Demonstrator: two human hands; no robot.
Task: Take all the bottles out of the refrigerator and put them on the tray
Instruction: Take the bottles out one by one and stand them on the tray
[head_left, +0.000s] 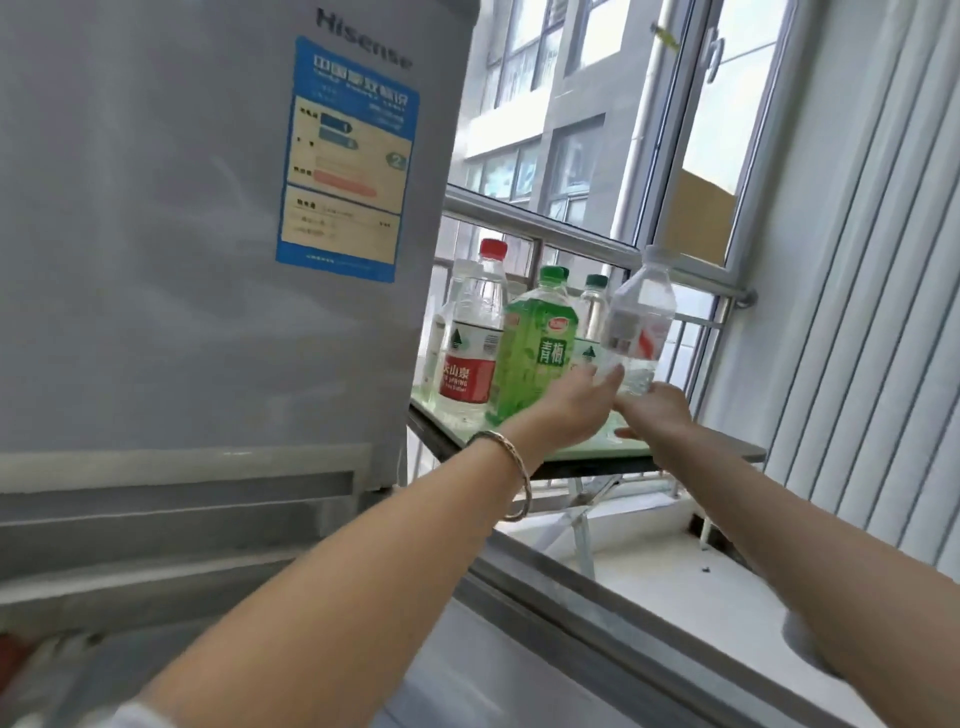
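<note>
Outdoors-facing, by the window (597, 130), both hands (613, 410) hold a clear bottle (641, 322) above the tray (587, 449).

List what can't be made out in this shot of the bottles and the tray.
- Refrigerator interior: only the outside shows, so any bottles left inside are hidden.
- Clear bottle base: covered by the left hand and right hand; whether it rests on the tray is unclear.
- Bottle behind the red-capped water bottle: mostly hidden.
- Green-capped bottle: label blocked by the green drink bottle.
</note>
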